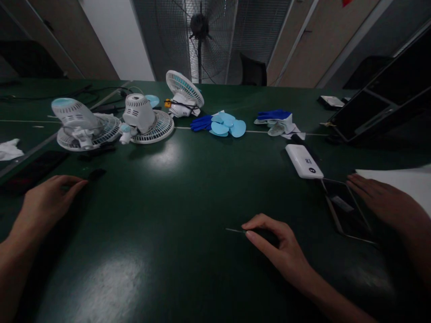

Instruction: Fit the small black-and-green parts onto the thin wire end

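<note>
At the left, my left hand [50,202] rests low over the green table, thumb and forefinger pinched together. What they hold, if anything, is too dark to make out. Just past those fingertips lies a small black piece [97,174]. My right hand [279,244], nearer the middle, pinches a thin metal rod [234,230] that points left. Its far end is hidden inside my fingers. Behind my left hand, two white fan heads [79,121] [143,116] lie grille down, and a third fan [183,94] stands tilted farther back.
Light blue fan blades [227,124] lie by blue-and-white gloves [202,123]; more gloves [278,121] are farther right. A white power bank [304,160] and a phone [346,208] sit at right, beside another person's hand [387,202] and white paper [400,179]. A black case [380,98] stands behind.
</note>
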`<action>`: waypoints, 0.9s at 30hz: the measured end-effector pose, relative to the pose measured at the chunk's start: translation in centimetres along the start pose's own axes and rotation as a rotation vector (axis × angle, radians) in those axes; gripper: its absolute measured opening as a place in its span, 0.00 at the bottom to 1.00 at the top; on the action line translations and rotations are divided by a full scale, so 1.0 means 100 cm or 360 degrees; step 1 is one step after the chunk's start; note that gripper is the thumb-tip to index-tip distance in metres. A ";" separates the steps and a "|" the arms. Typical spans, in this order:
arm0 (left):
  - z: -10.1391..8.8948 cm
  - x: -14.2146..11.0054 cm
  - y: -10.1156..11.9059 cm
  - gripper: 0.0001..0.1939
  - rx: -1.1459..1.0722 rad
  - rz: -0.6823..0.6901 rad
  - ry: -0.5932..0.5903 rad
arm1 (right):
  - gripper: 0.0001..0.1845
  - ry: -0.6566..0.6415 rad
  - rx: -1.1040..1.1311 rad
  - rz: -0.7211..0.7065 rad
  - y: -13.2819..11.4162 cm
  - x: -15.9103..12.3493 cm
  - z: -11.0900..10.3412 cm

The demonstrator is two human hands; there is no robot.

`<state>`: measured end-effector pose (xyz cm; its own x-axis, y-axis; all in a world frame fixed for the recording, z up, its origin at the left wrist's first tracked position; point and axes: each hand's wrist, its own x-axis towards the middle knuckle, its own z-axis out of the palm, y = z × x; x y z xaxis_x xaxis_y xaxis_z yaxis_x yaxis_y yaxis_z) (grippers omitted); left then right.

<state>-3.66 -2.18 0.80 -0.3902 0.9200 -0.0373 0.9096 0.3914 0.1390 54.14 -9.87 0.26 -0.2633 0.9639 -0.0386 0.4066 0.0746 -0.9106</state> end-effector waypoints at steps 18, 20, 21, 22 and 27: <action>-0.006 -0.031 0.038 0.22 -0.0685 -0.0121 0.0266 | 0.07 -0.0053 -0.0025 0.0040 0.004 -0.001 -0.001; -0.007 -0.033 0.044 0.22 -0.0677 -0.0134 0.0260 | 0.07 -0.0049 -0.0021 0.0033 0.003 -0.001 -0.002; -0.007 -0.034 0.046 0.23 -0.0680 -0.0125 0.0255 | 0.07 -0.0039 -0.0024 0.0030 0.003 0.000 -0.002; -0.007 -0.036 0.049 0.24 -0.0692 -0.0111 0.0264 | 0.07 -0.0027 -0.0031 0.0027 0.002 0.000 -0.001; -0.004 -0.039 0.058 0.25 -0.0693 -0.0069 0.0413 | 0.07 0.0037 -0.0078 -0.0026 -0.001 0.001 0.000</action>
<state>3.06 -3.56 2.11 -0.4994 0.8459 0.1872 0.7694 0.3337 0.5446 54.08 -9.81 0.34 -0.2503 0.9681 -0.0137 0.4450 0.1024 -0.8896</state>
